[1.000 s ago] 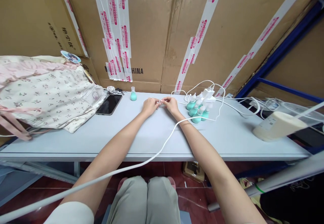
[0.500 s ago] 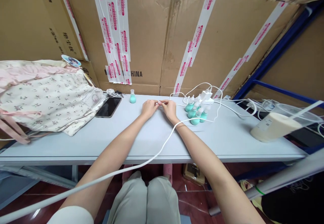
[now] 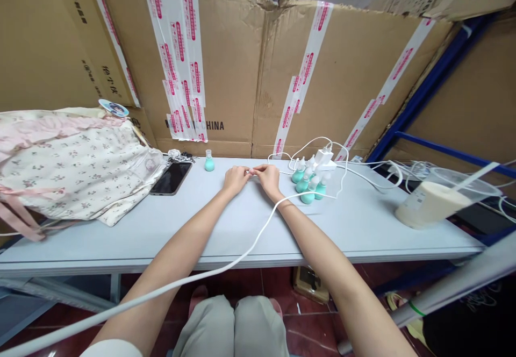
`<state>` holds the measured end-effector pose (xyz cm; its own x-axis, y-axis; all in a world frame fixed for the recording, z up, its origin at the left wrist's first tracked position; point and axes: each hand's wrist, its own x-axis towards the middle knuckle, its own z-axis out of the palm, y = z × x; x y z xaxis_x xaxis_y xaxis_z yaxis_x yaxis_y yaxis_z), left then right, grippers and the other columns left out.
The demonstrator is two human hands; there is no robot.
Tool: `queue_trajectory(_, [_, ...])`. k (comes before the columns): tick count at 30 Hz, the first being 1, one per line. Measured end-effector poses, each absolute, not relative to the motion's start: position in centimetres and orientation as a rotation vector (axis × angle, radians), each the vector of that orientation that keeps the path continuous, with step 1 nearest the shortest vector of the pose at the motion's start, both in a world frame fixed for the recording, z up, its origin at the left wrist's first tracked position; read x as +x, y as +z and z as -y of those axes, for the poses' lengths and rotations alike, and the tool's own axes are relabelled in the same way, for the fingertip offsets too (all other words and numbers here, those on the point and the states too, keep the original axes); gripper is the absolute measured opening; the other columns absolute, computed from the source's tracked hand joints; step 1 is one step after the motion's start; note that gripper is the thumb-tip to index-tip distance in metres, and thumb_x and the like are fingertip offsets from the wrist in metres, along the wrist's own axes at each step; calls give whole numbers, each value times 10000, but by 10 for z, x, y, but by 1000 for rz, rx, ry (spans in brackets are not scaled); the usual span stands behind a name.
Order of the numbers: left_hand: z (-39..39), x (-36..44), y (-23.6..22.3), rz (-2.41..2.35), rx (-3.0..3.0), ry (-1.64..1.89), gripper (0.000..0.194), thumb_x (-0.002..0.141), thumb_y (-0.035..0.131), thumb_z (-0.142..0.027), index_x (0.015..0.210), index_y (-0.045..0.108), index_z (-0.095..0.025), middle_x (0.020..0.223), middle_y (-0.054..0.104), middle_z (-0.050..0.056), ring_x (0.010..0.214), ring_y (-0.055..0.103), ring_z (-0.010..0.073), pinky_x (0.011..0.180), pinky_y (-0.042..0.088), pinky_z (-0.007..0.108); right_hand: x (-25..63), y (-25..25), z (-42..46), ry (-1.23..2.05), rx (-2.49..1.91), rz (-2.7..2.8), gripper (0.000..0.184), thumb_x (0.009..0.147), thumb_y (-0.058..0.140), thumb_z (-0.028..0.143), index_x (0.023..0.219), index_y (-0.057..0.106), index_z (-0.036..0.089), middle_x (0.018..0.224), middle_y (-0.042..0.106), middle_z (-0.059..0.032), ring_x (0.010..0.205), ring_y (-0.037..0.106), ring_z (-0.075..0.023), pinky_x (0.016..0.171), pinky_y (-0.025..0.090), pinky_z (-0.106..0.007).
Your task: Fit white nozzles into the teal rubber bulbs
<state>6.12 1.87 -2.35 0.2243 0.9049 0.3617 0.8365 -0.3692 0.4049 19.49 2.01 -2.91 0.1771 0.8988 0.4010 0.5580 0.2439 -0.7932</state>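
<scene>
My left hand (image 3: 236,179) and my right hand (image 3: 266,178) meet over the middle of the table, fingertips pinched together. Whatever sits between them is too small and covered to make out; only a pale pinkish spot shows there. Right of my right hand stands a cluster of several small teal bulb-shaped bottles (image 3: 307,197) with clear narrow tops. A single teal bottle (image 3: 208,163) of the same round shape stands upright by itself, beyond my left hand and to its left.
A phone (image 3: 171,178) lies left beside a floral cloth bag (image 3: 76,163). A white charger plug (image 3: 323,157) with looped cables stands behind the bottles. One white cable (image 3: 226,263) crosses above my forearms. A plastic cup with a straw (image 3: 431,201) stands far right. Cardboard (image 3: 229,61) walls the back.
The camera view has tilted up slightly, so the table sits lower. My hands stay pinched together in the same place, with only slight finger movement. The bottles have not moved.
</scene>
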Motion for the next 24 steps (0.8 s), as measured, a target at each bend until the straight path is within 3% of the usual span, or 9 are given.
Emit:
queue_trajectory(14, [-18, 59, -21, -1687, 2384, 849, 290, 850, 511, -362, 1033, 693, -231, 868, 716, 53, 875, 631, 233, 750, 424, 289, 194, -24, -14, 313, -1441, 1559, 213, 789, 614, 364, 765, 748, 201, 809, 735, -67, 730, 655, -189, 690, 439, -284])
queue_trajectory(24, [-16, 59, -19, -1734, 2416, 787, 297, 864, 496, -350, 1073, 671, -232, 899, 715, 39, 906, 627, 220, 773, 428, 286, 194, -21, -11, 217, -1571, 1589, 216, 794, 603, 404, 800, 747, 243, 807, 736, -9, 732, 645, -151, 621, 397, -236])
